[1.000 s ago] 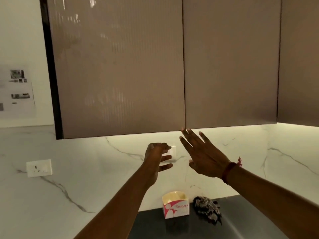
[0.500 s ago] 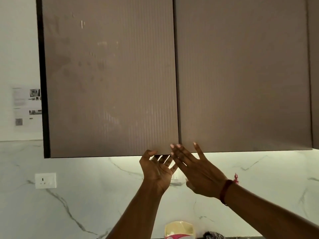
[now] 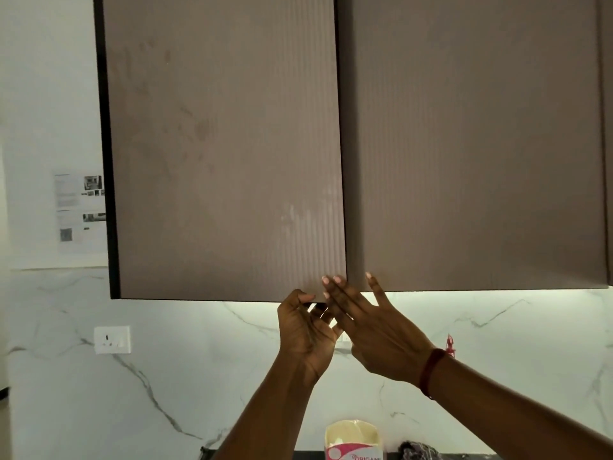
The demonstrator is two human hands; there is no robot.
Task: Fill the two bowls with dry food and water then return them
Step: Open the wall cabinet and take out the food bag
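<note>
Matt ribbed cabinet doors [image 3: 225, 144], veined marble wall [image 3: 99, 393]

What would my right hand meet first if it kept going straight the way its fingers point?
Probably the left cabinet door, at its lower right corner: the right hand has fingertips overlapping it, though contact is unclear.
</note>
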